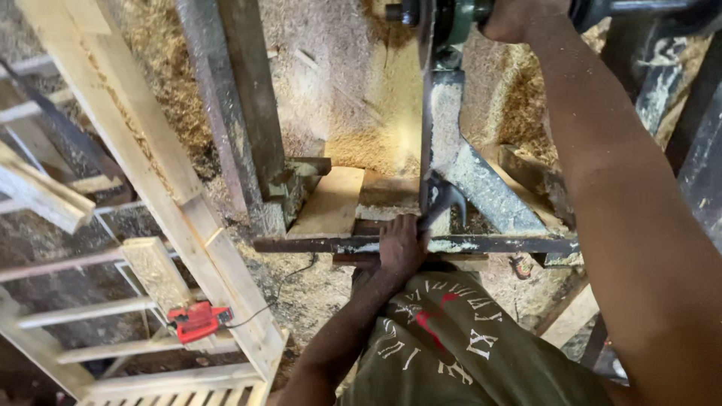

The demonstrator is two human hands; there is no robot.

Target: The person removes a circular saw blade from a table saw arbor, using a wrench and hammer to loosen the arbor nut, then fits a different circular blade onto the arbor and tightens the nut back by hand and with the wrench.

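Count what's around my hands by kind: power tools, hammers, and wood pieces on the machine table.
Red power tool: 1
Hammer at the left hand: 1
Wood piece on the machine table: 1
Total: 3
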